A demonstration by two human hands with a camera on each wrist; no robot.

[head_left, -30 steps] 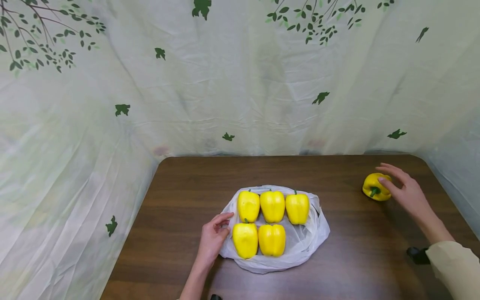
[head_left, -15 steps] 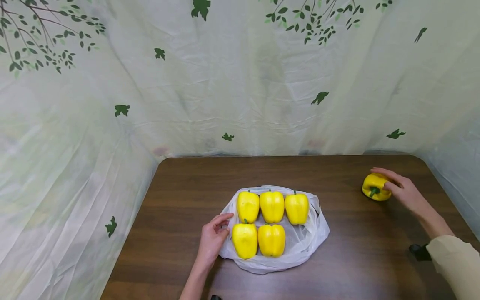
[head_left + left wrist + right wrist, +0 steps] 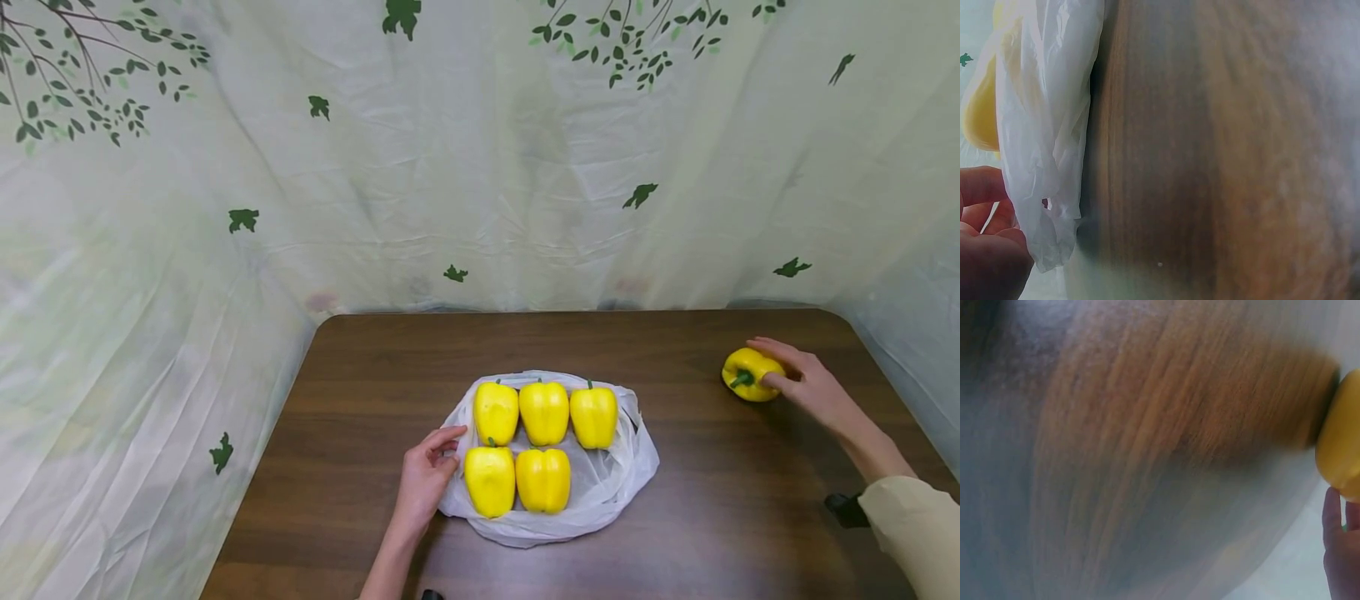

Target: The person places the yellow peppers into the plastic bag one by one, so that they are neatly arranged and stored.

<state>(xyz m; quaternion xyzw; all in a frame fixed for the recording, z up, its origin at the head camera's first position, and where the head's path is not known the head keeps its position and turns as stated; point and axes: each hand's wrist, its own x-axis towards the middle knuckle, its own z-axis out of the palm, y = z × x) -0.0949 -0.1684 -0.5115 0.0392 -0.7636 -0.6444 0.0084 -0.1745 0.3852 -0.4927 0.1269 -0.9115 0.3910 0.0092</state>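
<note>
My right hand (image 3: 816, 390) grips a yellow bell pepper (image 3: 745, 368) lying on its side at the table's right, its green stem toward the front left. The right wrist view shows part of this pepper (image 3: 1342, 440) at its right edge, above the fingertips. Several more yellow bell peppers stand in two rows in the opened white plastic bag (image 3: 600, 515), three behind and two in front. With thumb and fingers my left hand (image 3: 426, 477) pinches the bag's left rim; in the left wrist view the bag (image 3: 1054, 125) hangs in folds beside that hand.
The brown wooden table (image 3: 360, 383) has rounded far corners. A pale curtain (image 3: 480, 167) with a leaf print stands behind it and at both sides. A black strap piece (image 3: 847, 510) shows by the right sleeve (image 3: 911, 529).
My right hand has closed in around the lone pepper, which has turned slightly, its stem now pointing more to the left. The left hand and the bag have stayed put.
</note>
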